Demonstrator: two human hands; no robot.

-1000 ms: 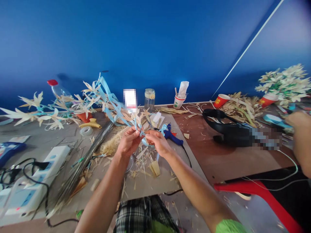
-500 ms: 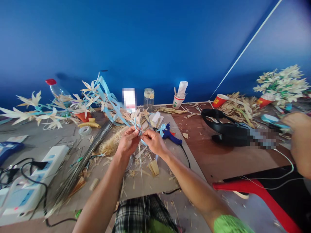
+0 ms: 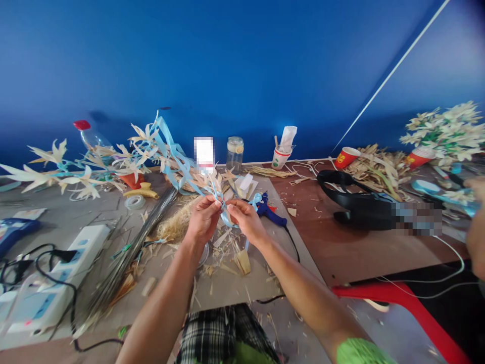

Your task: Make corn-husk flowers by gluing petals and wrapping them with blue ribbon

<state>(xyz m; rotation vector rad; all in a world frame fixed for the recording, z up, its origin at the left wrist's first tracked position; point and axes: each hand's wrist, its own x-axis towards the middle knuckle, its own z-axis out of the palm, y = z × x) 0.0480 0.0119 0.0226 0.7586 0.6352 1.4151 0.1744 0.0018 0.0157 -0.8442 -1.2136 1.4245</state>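
Over the middle of the cluttered table, my left hand (image 3: 203, 218) pinches the stem of a pale dried-husk flower (image 3: 214, 181), its petals pointing away from me. Close beside it, my right hand (image 3: 245, 219) has thumb and fingers closed on light blue tape (image 3: 228, 220), which wraps at the stem and loops below the fingers. The exact point of contact is partly hidden by the fingertips. Just right of my right hand lies a blue glue gun (image 3: 270, 211). A bundle of thin wires (image 3: 132, 250) and a tangle of tan fibre (image 3: 176, 222) lie to the left.
A branch of husk flowers (image 3: 79, 179) spreads at left, near a white power strip (image 3: 81, 258) with black cords. At the back stand a glass jar (image 3: 235, 154) and a paper cup (image 3: 280, 157). Black headgear (image 3: 359, 207) lies right; another person's arm (image 3: 476, 237) enters there.
The long thin strand hanging below my hands no longer shows there. My hands stay close together, with slightly shifted fingers. The other person's arm has moved right, and the view has shifted slightly.
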